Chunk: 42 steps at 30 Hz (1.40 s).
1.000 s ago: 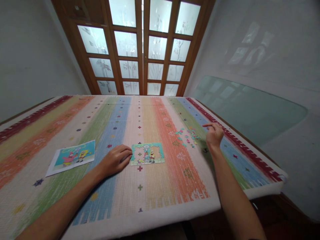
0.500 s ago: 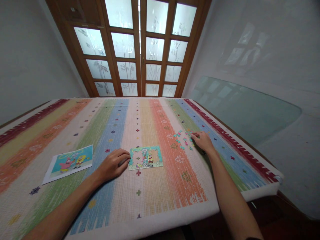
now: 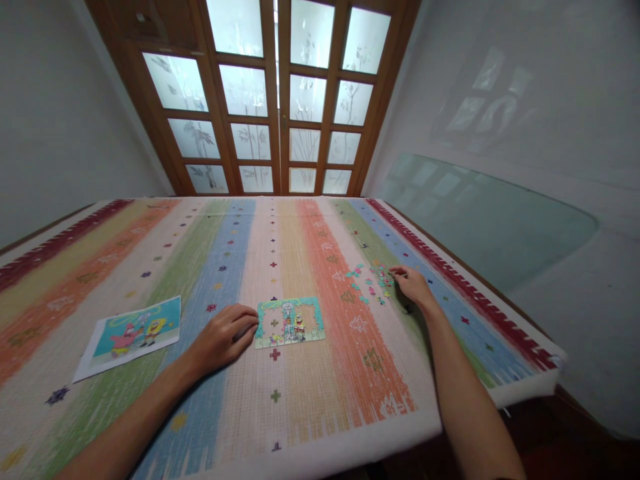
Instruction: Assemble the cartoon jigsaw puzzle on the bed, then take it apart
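Note:
A partly assembled jigsaw puzzle [image 3: 289, 341] lies flat on the striped cloth. Its border and some cartoon figures are joined, with gaps through which the cloth shows. My left hand [image 3: 227, 337] rests on the cloth, fingers stretched out and their tips at the puzzle's left edge. Several loose puzzle pieces [image 3: 371, 291] are scattered right of the puzzle, mostly teal and pink. Over their right side is my right hand [image 3: 413, 283], fingertips drawn together; whatever may be between them is too small to make out.
A printed cartoon picture [image 3: 137, 335] lies left of my left hand. The striped tablecloth [image 3: 280, 257] covers the table. Beyond it stand wooden doors [image 3: 279, 100] with frosted panes, and a pale glass panel [image 3: 490, 213] leans along the right wall.
My right hand has shifted slightly right, uncovering more of the loose pieces. My left hand stays at the puzzle's edge. The whole view has tilted slightly.

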{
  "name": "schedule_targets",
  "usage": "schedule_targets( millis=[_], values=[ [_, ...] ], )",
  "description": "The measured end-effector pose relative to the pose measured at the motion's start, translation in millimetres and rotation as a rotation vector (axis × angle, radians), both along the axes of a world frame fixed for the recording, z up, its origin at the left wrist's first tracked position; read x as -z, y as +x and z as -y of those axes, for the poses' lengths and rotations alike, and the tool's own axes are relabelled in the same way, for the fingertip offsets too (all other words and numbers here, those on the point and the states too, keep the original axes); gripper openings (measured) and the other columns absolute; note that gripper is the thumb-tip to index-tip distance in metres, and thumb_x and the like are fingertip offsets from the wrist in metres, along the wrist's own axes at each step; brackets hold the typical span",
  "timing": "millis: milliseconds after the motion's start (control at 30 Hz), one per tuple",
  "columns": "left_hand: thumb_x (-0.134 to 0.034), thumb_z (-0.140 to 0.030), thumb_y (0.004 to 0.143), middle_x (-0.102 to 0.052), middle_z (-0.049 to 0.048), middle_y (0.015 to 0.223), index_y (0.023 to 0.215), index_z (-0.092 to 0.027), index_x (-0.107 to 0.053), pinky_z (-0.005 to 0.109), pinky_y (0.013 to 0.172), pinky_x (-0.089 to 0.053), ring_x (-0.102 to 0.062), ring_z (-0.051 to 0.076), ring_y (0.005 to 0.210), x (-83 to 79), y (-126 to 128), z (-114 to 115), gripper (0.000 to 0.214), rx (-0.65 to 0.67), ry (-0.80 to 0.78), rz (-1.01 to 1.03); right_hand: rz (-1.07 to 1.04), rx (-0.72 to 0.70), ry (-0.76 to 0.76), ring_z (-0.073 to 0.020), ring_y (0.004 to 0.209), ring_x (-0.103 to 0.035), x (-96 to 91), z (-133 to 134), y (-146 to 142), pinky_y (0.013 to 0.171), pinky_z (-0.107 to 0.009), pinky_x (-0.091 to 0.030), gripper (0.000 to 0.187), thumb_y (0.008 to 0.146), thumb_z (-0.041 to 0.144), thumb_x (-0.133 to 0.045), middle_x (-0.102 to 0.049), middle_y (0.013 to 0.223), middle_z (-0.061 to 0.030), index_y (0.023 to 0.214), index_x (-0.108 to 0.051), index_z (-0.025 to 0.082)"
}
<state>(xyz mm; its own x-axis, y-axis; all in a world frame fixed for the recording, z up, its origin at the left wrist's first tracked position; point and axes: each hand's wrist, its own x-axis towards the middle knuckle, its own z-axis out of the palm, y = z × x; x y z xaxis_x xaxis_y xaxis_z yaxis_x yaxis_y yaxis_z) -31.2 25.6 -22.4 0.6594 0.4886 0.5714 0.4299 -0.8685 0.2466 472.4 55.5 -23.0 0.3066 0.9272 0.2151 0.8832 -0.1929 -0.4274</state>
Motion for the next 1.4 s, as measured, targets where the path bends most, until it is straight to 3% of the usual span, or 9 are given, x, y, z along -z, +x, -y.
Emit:
schedule_targets(
  millis=[300, 733, 933, 1067, 1167, 1400],
  values=[
    [-0.051, -0.018, 0.101, -0.071, 0.0090, 0.101, 0.105, -0.018, -0.069, 0.036, 0.081, -0.056, -0.067, 0.021, 0.090, -1.7, -1, 3, 0.018, 0.002, -0.016, -0.001, -0.003, -0.088, -0.043, -0.0243, 0.073, -0.065, -11.5, 18, 10, 0.072, -0.035, -0.051, 0.012, 0.072, 0.023, -0.071, -0.071, 0.074, -0.0055, 0.081, -0.079, 0.021],
    [-0.050, -0.019, 0.103, -0.071, 0.0087, 0.101, 0.104, -0.017, -0.069, 0.035, 0.082, -0.055, -0.067, 0.021, 0.089, -1.8, -1, 2, 0.019, 0.008, 0.003, -0.013, -0.131, -0.123, -0.049, -0.0189, 0.064, -0.064, -25.9, 22, -2, 0.064, -0.031, -0.049, 0.004, 0.072, 0.019, -0.068, -0.073, 0.073, -0.0054, 0.075, -0.070, 0.018],
    [-0.051, -0.019, 0.102, -0.070, 0.0089, 0.101, 0.105, -0.017, -0.069, 0.036, 0.082, -0.055, -0.067, 0.021, 0.090, -1.9, -1, 3, 0.018, 0.004, -0.009, -0.017, -0.354, -0.387, 0.016, -0.0174, 0.061, -0.062, -35.9, 22, -59, 0.059, -0.029, -0.046, 0.020, 0.081, 0.033, -0.066, -0.075, 0.074, -0.0064, 0.088, -0.076, 0.017],
    [-0.051, -0.018, 0.101, -0.070, 0.0094, 0.101, 0.105, -0.017, -0.069, 0.037, 0.082, -0.056, -0.067, 0.022, 0.090, -2.5, -1, 4, 0.019, -0.001, -0.024, -0.008, -0.416, -0.648, -0.094, -0.0155, 0.063, -0.061, -29.8, 28, -120, 0.061, -0.028, -0.047, 0.015, 0.084, 0.029, -0.068, -0.076, 0.076, -0.0048, 0.088, -0.079, 0.019],
    [-0.051, -0.018, 0.101, -0.071, 0.0096, 0.101, 0.105, -0.018, -0.070, 0.037, 0.082, -0.056, -0.067, 0.022, 0.090, -3.0, 0, 5, 0.019, -0.004, -0.036, -0.006, -0.483, -0.760, -0.154, -0.0170, 0.074, -0.066, -22.2, 36, -155, 0.070, -0.029, -0.050, 0.010, 0.084, 0.023, -0.071, -0.077, 0.085, -0.0054, 0.090, -0.079, 0.021],
    [-0.051, -0.019, 0.102, -0.071, 0.0097, 0.102, 0.106, -0.017, -0.069, 0.037, 0.082, -0.056, -0.067, 0.022, 0.091, -3.2, 0, 5, 0.019, -0.004, -0.016, -0.017, -0.459, -0.835, -0.209, -0.0154, 0.070, -0.063, -17.9, 47, -173, 0.066, -0.029, -0.048, 0.010, 0.085, 0.019, -0.071, -0.076, 0.082, -0.0047, 0.091, -0.079, 0.020]
  ],
)
